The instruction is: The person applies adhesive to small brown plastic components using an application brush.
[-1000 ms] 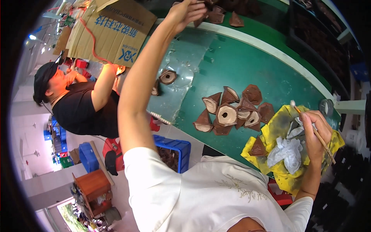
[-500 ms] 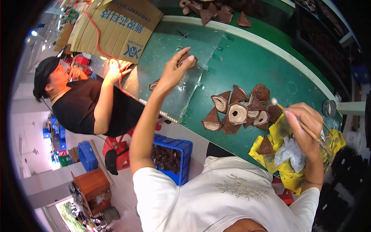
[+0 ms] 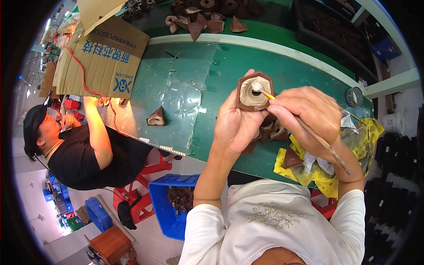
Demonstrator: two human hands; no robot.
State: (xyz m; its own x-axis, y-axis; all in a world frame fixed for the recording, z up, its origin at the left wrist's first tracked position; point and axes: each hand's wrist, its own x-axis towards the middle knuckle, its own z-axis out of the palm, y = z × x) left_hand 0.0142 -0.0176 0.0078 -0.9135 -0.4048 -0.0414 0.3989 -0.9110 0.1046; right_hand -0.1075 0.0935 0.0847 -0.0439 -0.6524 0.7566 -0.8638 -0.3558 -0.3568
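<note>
My left hand (image 3: 232, 128) cradles a brown, faceted hollow piece (image 3: 245, 98) from below, its open cream-coloured inside facing up, with a dark hole in the middle. In my right hand (image 3: 309, 112) is a thin wooden paintbrush (image 3: 326, 148). Its white bristle tip is at the cream inside, beside the hole. Behind and below my hands lies a cluster of similar brown pieces (image 3: 277, 131), partly hidden. One brown piece (image 3: 155, 118) rests alone on the clear plastic sheet to the left. Another brown piece (image 3: 291, 158) sits on a stained yellow cloth (image 3: 360, 152) by my right forearm.
The green table (image 3: 269, 62) has a pale raised edge (image 3: 251, 43) at the back, with more brown pieces (image 3: 216, 24) beyond. A cardboard box (image 3: 104, 57) and a person in black (image 3: 79, 148) are at the left. Below stands a blue crate (image 3: 161, 207) of brown pieces.
My left hand has come right and nearer from the plastic sheet, bringing a brown piece. My right hand has moved left, and the brush tip is now at the piece's inside. The view has shifted.
</note>
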